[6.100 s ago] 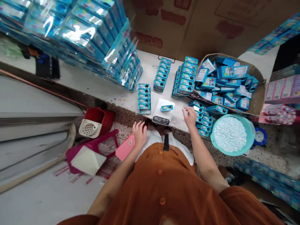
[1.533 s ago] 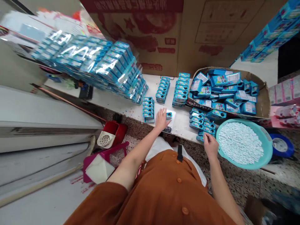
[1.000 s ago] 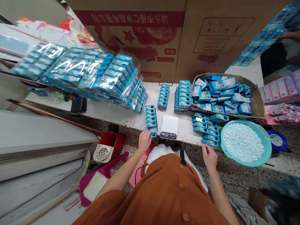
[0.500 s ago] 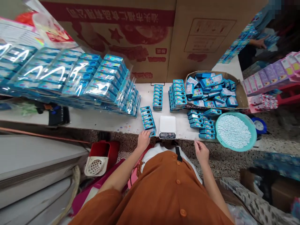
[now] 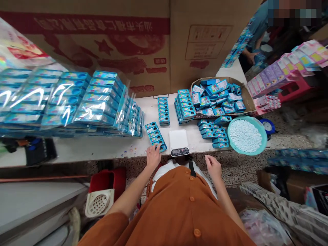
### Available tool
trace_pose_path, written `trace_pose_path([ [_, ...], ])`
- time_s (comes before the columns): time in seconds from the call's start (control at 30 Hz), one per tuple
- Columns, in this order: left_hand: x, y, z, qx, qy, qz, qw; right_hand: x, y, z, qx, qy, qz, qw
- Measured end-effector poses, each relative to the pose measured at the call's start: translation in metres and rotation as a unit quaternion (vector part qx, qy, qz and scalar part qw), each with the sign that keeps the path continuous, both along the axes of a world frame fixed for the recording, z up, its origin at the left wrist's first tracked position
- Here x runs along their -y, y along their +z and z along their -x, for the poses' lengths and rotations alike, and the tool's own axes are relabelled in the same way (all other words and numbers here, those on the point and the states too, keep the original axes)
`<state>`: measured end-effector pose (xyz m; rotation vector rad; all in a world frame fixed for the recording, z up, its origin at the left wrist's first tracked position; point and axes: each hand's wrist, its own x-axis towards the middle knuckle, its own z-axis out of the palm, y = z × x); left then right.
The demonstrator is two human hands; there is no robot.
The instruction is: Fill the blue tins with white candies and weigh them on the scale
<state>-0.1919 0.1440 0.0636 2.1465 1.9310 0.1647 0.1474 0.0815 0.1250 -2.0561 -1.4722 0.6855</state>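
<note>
Touching a box (image 5: 163, 148), grip unclear, are left fingers (image 5: 153, 149); closed right fingers (image 5: 209, 160) face the table edge (image 5: 196, 149).

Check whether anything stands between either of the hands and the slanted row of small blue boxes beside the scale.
Nothing visible blocks the left hand, which is right at the near end of the slanted row of small blue boxes. The white digital scale lies between the right hand and that row.

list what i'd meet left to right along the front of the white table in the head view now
Plastic-wrapped stacks of blue boxes, slanted row of small blue boxes at the left hand, white digital scale, turquoise bowl of white pellets.
</note>
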Motion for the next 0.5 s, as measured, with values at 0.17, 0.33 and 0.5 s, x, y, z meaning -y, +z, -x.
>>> trace_pose_path([
  [0.17,-0.021,-0.011,-0.01,0.045,-0.012,-0.039,0.998,0.001,0.01,0.011,0.0,-0.003,-0.002,1.0],
  [0.33,-0.034,-0.021,-0.019,0.037,-0.011,-0.046,0.998,0.009,0.013,0.016,0.011,-0.015,0.017,1.0],
  [0.5,-0.032,-0.021,-0.021,0.054,-0.01,-0.074,0.996,0.017,0.013,0.017,0.037,-0.018,0.042,0.998],
])
